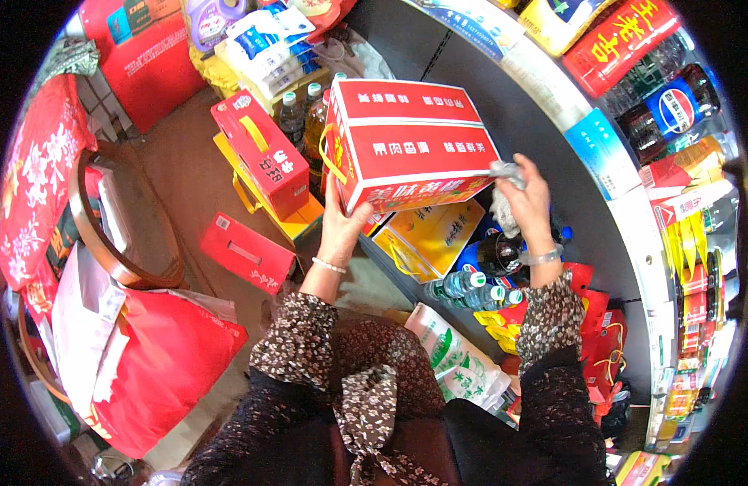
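Note:
A large red carton (422,150) with white edges and a yellow handle is tilted up in front of me. My left hand (341,227) grips it at its lower left corner, thumb along the near side and fingers partly hidden behind. By the carton's right end, my right hand (529,201) is closed around a crumpled grey-white cloth (505,212). The cloth's upper end meets the carton's right edge. Below the carton a yellow box (430,239) lies tilted, partly covered by it.
Left of the carton stand a red gift box (263,155) and bottles (292,119); another red box (248,251) lies lower. Dark soda bottles (497,255) and water bottles (455,285) lie near my right arm. A curved counter (588,154) with drinks runs along the right; a chair (106,227) stands left.

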Tool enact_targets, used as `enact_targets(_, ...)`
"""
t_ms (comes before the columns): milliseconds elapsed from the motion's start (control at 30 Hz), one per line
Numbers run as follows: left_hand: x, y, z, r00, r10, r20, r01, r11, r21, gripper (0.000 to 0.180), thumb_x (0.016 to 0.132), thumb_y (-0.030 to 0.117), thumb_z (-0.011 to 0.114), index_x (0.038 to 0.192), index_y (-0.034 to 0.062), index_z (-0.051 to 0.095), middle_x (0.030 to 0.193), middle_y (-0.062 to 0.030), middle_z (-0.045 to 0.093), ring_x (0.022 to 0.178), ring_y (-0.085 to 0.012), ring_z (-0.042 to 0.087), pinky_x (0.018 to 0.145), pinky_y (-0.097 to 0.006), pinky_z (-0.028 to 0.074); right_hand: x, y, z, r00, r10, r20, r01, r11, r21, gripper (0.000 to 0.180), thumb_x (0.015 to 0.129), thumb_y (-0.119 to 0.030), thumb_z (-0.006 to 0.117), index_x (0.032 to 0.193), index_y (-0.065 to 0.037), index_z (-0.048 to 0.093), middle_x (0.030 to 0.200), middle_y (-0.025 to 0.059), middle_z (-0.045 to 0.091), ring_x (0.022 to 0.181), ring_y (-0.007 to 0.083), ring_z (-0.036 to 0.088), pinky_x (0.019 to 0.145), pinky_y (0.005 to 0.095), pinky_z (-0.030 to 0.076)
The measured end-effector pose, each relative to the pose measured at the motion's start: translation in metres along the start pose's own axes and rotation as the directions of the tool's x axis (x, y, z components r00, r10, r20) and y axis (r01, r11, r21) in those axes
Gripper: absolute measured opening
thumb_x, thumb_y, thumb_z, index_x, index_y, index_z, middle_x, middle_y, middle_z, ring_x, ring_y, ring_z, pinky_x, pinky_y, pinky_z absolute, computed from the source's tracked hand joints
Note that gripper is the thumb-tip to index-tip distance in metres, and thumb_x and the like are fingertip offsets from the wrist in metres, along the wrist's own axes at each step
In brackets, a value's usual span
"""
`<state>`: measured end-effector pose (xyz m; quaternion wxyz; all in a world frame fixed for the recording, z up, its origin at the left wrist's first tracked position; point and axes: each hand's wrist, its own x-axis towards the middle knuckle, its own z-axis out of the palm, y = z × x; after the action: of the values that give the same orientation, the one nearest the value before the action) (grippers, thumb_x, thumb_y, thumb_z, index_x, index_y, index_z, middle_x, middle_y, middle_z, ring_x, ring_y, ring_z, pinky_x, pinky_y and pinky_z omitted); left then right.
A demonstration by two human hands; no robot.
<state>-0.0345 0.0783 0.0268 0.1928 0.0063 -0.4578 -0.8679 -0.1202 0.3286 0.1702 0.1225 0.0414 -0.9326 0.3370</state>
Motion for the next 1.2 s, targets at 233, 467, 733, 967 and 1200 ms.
enact_targets(233,0.004,-0.017,-0.003,0.99,0.13,-0.062,-0.105,0.946,0.307,0.085,0.078,0.025,0.071,0.143,-0.0011,0.022,0.135,-0.0194,0.041,0.123,-0.0258,0.043,0.101,-0.036,0.037,-0.012,-0.101,0.036,0.6,-0.8,0.013,0.791,0.59,-0.162,0.048,0.075,-0.006,0.063,0.122,-0.006,0.054,0.129,0.0158,0.047,0.122,0.0293,0.046,0.104,0.0389,0.037)
enact_targets(467,0.003,-0.013,-0.004,0.995,0.093,-0.042,-0.075,0.946,0.314,0.08,0.08,0.014,0.068,0.143,-0.0003,0.02,0.136,-0.0169,0.04,0.121,-0.0224,0.044,0.099,-0.033,0.039,0.004,-0.088,0.074,0.659,-0.657,0.365,0.747,0.63,-0.214,0.046,0.089,-0.029,0.053,0.133,-0.015,0.048,0.144,0.0105,0.034,0.131,0.0358,0.033,0.107,0.0465,0.027)
enact_targets(733,0.001,-0.009,-0.003,0.996,0.076,-0.044,-0.066,0.978,0.196,0.09,0.079,0.023,0.071,0.146,0.0027,0.015,0.137,-0.0148,0.04,0.122,-0.0209,0.044,0.1,-0.033,0.038,0.077,-0.034,0.06,0.905,-0.323,0.278,0.418,0.797,-0.436,0.046,0.094,-0.03,0.044,0.138,-0.016,0.042,0.148,0.0164,0.026,0.134,0.0373,0.028,0.109,0.0433,0.028)
enact_targets(967,0.006,-0.023,-0.008,0.991,0.107,-0.08,-0.077,0.948,0.309,0.098,0.078,0.048,0.068,0.144,-0.002,0.016,0.143,-0.0192,0.031,0.132,-0.0267,0.032,0.106,-0.035,0.029,0.105,-0.069,0.103,0.943,-0.231,0.238,0.318,0.831,-0.456,0.058,0.091,-0.049,0.04,0.138,-0.014,0.041,0.147,0.0234,0.023,0.133,0.0461,0.025,0.11,0.0498,0.022)
enact_targets(1200,0.005,-0.026,-0.012,0.992,0.096,-0.08,-0.061,0.929,0.364,0.102,0.077,0.055,0.067,0.145,-0.0018,0.015,0.142,-0.021,0.033,0.131,-0.0292,0.033,0.106,-0.037,0.03,0.072,-0.147,0.151,0.831,-0.449,0.328,0.54,0.793,-0.283,0.05,0.088,-0.056,0.041,0.128,-0.029,0.054,0.147,0.0212,0.025,0.13,0.047,0.028,0.105,0.0584,0.023)
